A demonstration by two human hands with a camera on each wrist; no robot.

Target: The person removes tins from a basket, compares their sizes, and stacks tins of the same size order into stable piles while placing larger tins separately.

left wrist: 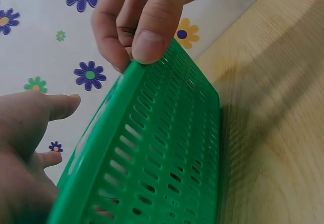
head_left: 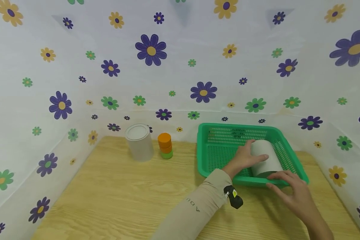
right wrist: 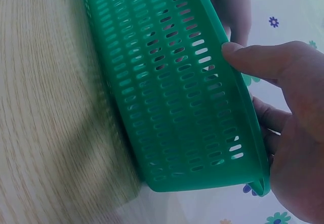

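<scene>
A green slotted basket (head_left: 234,126) stands on the right part of the wooden table. A pale grey cylinder (head_left: 265,158) lies on its side inside it, near the front right. My left hand (head_left: 248,154) reaches in and grips the cylinder, fingers over its far end and thumb on its side. My right hand (head_left: 280,182) is at the basket's front rim. In the wrist views its thumb (left wrist: 147,41) presses the rim's outer face (right wrist: 172,82) while its fingers curl behind the wall. The cylinder is hidden in both wrist views.
An upright translucent white can (head_left: 139,141) stands at the back of the table. Beside it is a short stack of orange and green discs (head_left: 165,145). Flowered sheets wall in the table on the left, back and right. Bare wood (head_left: 114,196) lies left of the basket.
</scene>
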